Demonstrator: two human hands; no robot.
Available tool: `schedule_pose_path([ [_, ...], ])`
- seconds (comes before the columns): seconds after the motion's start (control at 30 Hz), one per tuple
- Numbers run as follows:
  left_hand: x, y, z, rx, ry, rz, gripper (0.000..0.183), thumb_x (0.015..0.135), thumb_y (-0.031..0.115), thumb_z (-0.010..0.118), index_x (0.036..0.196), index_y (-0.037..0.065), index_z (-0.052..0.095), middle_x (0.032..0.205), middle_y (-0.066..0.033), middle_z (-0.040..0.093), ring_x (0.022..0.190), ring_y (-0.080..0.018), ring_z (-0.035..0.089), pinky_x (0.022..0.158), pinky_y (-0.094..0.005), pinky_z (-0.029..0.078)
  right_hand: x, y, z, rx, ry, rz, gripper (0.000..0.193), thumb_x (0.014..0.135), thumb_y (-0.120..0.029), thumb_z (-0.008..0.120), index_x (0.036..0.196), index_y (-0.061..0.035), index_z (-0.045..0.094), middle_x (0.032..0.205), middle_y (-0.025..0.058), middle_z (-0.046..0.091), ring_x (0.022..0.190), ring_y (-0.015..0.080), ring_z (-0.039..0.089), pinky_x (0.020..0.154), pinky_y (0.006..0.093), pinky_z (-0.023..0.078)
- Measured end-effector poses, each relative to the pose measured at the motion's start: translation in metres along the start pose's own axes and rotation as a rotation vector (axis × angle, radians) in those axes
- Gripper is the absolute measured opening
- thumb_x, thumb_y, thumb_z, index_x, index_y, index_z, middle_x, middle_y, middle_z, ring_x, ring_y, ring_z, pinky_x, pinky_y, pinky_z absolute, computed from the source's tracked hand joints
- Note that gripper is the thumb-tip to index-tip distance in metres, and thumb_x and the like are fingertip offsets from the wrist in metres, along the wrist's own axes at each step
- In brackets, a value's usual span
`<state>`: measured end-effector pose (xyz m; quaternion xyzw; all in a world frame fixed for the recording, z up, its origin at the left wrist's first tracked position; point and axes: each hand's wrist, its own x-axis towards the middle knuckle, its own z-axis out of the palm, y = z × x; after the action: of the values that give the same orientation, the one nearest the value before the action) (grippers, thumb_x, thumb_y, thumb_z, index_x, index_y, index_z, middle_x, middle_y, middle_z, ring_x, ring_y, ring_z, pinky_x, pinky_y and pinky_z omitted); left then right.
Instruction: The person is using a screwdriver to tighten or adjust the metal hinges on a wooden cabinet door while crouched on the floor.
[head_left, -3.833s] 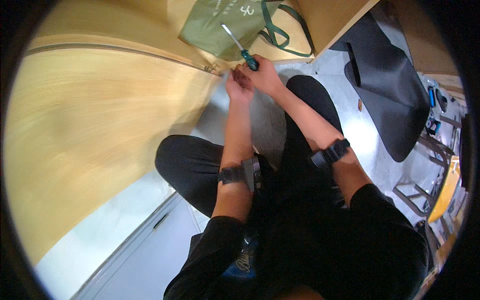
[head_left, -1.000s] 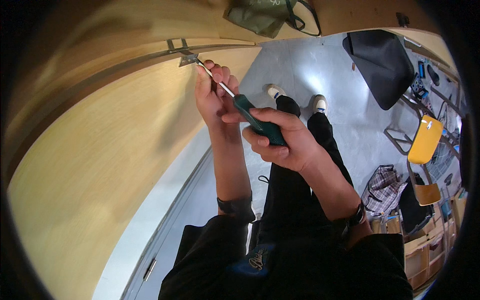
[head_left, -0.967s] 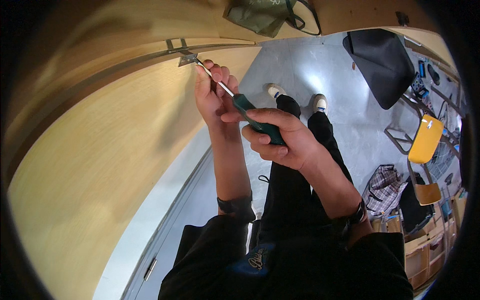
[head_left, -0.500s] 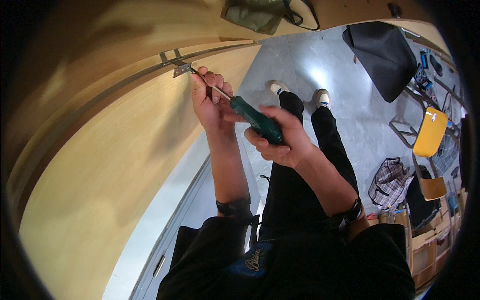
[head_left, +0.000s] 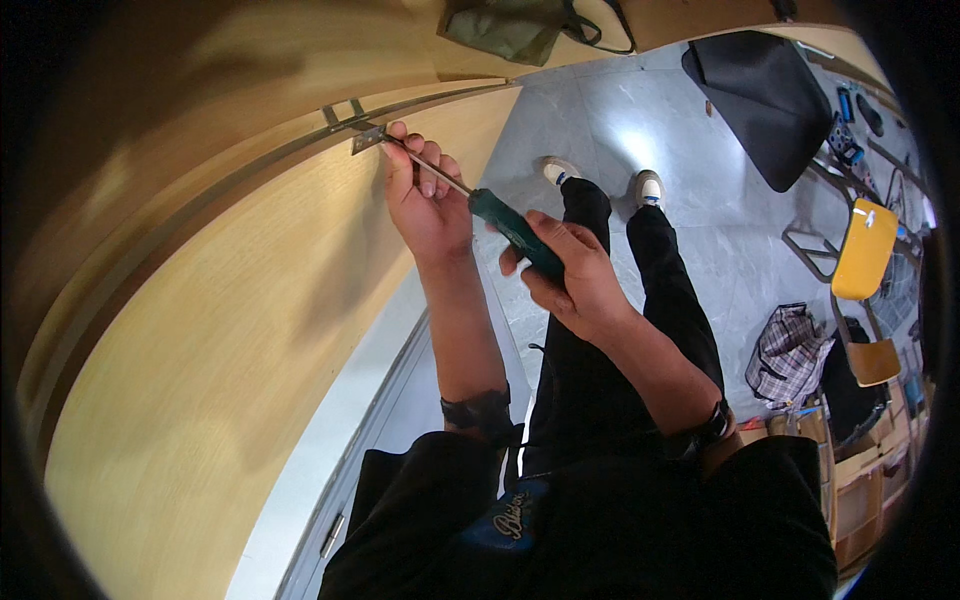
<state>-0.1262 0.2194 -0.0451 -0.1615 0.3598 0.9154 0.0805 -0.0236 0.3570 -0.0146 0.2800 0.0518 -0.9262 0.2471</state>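
Note:
A screwdriver (head_left: pixel 518 233) with a dark green handle slants up and left between my hands. My right hand (head_left: pixel 585 275) is closed round the handle's lower end. Near the tip, my left hand (head_left: pixel 430 200) pinches the thin metal shaft between thumb and fingers. The tip is at a small metal hinge plate (head_left: pixel 368 139) on the edge of a pale wooden panel (head_left: pixel 230 310). My fingertips partly cover that contact, and I cannot make out a screw. The hinge's other leaf (head_left: pixel 343 110) sits on the wooden board above.
A dark green bag (head_left: pixel 505 32) lies at the top. To the right stand a black board-like item (head_left: pixel 760 105), a yellow-topped folding stool (head_left: pixel 864 250), a plaid bag (head_left: pixel 788 352) and wooden crates (head_left: pixel 858 510). My feet (head_left: pixel 560 170) rest on grey tiled floor (head_left: pixel 620 110).
My right hand's fingers have loosened and shifted on the handle, its thumb now lying along it. The screwdriver tip stays at the hinge. The left hand has barely moved.

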Motion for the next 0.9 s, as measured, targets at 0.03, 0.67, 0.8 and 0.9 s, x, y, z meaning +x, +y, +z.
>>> schedule_pose_path([
  [0.03, 0.000, -0.001, 0.005, -0.002, 0.000, -0.006, 0.022, 0.093, 0.024, 0.041, 0.104, 0.007, 0.049, 0.079, 0.0048, 0.053, 0.049, -0.0012, 0.031, 0.044, -0.0156, 0.027, 0.000, -0.001, 0.008, -0.198, 0.161, -0.067, 0.023, 0.085, -0.004, 0.051, 0.107, 0.0012, 0.055, 0.078, 0.0080, 0.060, 0.044, 0.0058, 0.041, 0.039, 0.0153, 0.030],
  [0.67, 0.005, 0.012, 0.021, 0.060, 0.068, -0.085, 0.017, 0.091, 0.018, 0.047, 0.100, 0.004, 0.051, 0.089, 0.0000, 0.056, 0.051, -0.0041, 0.034, 0.045, -0.0165, 0.029, 0.006, 0.015, 0.023, -0.818, 0.415, -0.674, 0.027, 0.071, -0.003, 0.066, 0.097, 0.0013, 0.061, 0.074, 0.0003, 0.058, 0.063, 0.0049, 0.048, 0.058, 0.0186, 0.041],
  [0.8, 0.014, 0.012, 0.009, 0.061, 0.159, -0.160, 0.020, 0.091, 0.021, 0.046, 0.101, 0.004, 0.052, 0.076, 0.0022, 0.048, 0.050, -0.0047, 0.032, 0.046, -0.0170, 0.028, -0.007, -0.014, 0.020, -0.442, 0.262, -0.193, 0.021, 0.081, -0.012, 0.054, 0.098, -0.0005, 0.057, 0.079, 0.0084, 0.058, 0.049, 0.0068, 0.039, 0.043, 0.0195, 0.034],
  [0.9, 0.014, 0.020, -0.006, 0.083, 0.184, -0.222, 0.022, 0.091, 0.023, 0.046, 0.101, 0.005, 0.054, 0.060, 0.0043, 0.043, 0.049, -0.0052, 0.031, 0.046, -0.0172, 0.027, -0.001, -0.025, 0.013, -0.075, 0.026, 0.239, 0.022, 0.087, -0.015, 0.043, 0.097, 0.0017, 0.053, 0.082, 0.0154, 0.058, 0.043, 0.0050, 0.030, 0.034, 0.0184, 0.022],
])
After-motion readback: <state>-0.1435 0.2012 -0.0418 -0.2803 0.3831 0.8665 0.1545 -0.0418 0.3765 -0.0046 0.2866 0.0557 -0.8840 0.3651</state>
